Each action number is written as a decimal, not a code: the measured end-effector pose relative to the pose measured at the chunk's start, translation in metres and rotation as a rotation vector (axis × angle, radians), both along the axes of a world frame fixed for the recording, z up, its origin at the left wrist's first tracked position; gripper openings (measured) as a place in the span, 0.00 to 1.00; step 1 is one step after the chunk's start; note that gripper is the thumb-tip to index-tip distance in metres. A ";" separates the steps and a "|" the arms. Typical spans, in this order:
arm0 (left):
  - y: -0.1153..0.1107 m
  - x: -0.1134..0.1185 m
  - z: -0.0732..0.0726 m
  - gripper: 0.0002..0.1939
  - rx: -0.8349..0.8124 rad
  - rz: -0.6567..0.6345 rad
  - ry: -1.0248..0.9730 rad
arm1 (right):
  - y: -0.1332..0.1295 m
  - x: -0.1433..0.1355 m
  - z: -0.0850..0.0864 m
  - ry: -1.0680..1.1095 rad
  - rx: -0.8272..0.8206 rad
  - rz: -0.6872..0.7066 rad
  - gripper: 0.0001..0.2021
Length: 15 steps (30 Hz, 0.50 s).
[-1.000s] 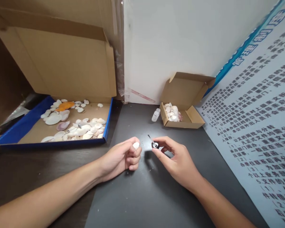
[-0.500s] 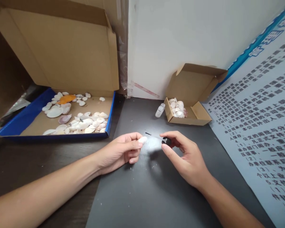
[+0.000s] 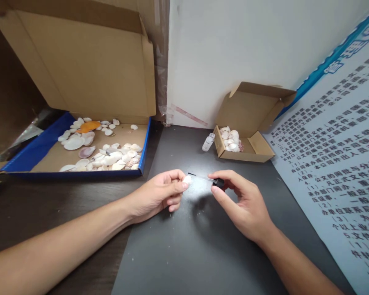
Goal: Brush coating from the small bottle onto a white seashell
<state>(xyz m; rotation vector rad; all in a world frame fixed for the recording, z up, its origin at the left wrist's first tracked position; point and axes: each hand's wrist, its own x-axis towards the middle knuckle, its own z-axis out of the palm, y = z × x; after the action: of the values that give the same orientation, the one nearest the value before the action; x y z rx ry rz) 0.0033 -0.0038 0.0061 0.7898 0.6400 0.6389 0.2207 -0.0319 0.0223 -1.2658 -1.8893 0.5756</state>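
Observation:
A small white shell is pinched between the thumb and fingers of my left hand. My right hand grips the black cap of a thin brush, whose clear stem points left and ends in a dark tip close to the shell. Whether the tip touches the shell cannot be made out. Beyond my hands, a small uncapped bottle stands upright on the grey mat.
At the left, an open blue box holds many shells and an orange piece. A small cardboard box with white shells stands at the back right. A white panel rises behind; a printed sheet lies at the right.
The shell has turned slightly in my left fingers and shifted a little right. The black cap has tilted in my right hand and now shows more from its side. The view has shifted slightly.

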 end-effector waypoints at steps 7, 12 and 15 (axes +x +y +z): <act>-0.001 0.003 -0.003 0.16 0.095 0.050 0.067 | -0.001 -0.001 0.002 -0.032 -0.022 0.018 0.06; -0.001 0.002 -0.009 0.15 0.185 0.050 0.130 | -0.002 -0.001 0.003 -0.069 -0.017 -0.003 0.05; -0.001 0.001 -0.010 0.14 0.206 0.042 0.136 | -0.001 0.000 0.004 -0.053 0.005 -0.046 0.04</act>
<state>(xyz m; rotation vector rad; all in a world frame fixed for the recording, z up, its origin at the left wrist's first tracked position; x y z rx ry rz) 0.0048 -0.0050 -0.0041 1.0200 0.7236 0.7011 0.2204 -0.0333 0.0265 -1.3297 -1.8989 0.5181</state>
